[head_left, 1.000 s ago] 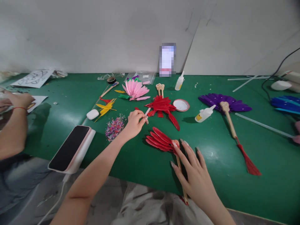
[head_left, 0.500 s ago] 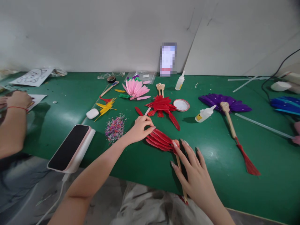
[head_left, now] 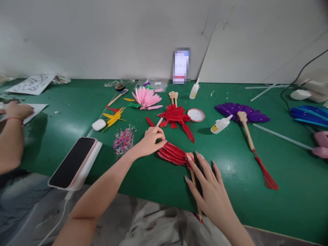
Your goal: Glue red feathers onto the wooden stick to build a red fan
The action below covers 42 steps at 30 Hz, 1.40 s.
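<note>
My left hand (head_left: 151, 140) is closed in a pinch at the outer tips of a row of red feathers (head_left: 173, 153). A thin pale stick (head_left: 159, 122) shows beyond its knuckles; whether the hand holds it, I cannot tell. The feathers fan out to the left from the head of a wooden fan handle (head_left: 193, 177), which points toward my lap. My right hand (head_left: 211, 189) lies spread over the handle, its index fingertip touching the feather bases at the head. Just beyond lies a pile of red feathers (head_left: 175, 114), with another wooden handle (head_left: 173, 97) behind it.
Glue bottles (head_left: 220, 124) and a white lid (head_left: 196, 115) stand nearby. A purple feather fan (head_left: 242, 112) lies right; pink feathers (head_left: 146, 97), yellow feathers (head_left: 114, 118) and coloured bits (head_left: 124, 139) lie left. A phone (head_left: 73, 162) rests at the front edge. Another person's arm (head_left: 12, 136) is far left.
The whole view has shifted slightly, so things sit a little further left. Both my hands keep their places on the red feathers and the handle.
</note>
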Motion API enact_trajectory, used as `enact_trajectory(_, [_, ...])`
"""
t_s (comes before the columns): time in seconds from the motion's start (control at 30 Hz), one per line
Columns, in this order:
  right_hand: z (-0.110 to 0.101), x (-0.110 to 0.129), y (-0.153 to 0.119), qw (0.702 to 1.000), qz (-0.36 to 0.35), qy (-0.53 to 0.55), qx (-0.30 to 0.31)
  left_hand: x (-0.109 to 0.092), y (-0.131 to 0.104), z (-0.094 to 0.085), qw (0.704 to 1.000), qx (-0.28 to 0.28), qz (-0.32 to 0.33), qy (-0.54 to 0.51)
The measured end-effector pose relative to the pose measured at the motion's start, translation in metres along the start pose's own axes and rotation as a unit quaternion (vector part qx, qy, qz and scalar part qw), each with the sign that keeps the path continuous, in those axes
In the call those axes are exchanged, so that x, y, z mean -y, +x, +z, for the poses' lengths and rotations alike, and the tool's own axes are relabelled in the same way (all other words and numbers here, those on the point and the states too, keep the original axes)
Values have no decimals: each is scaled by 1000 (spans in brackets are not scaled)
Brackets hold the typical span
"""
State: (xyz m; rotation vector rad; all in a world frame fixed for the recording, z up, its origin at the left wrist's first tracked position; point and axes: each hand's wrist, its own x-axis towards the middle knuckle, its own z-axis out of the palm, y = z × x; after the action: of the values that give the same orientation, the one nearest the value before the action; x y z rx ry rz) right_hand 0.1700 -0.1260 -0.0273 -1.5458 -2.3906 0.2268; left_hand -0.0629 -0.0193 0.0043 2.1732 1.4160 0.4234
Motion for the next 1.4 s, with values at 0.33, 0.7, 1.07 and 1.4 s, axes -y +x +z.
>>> enact_trajectory(0.33, [-1, 1, 1, 1000, 6, 9, -1, 12, 4, -13, 995, -82, -61, 14])
enact_trajectory(0.7, [-27, -15, 55, 995, 23, 76, -58, 35, 13, -22, 957, -261, -119, 42])
enact_trajectory(1.07, [4, -36, 132, 991, 96, -75, -61, 48, 8, -12, 932, -245, -153, 220])
enact_trajectory(1.4, [7, -47, 127, 990, 89, 85, -62, 50, 10, -16, 949, -219, -81, 210])
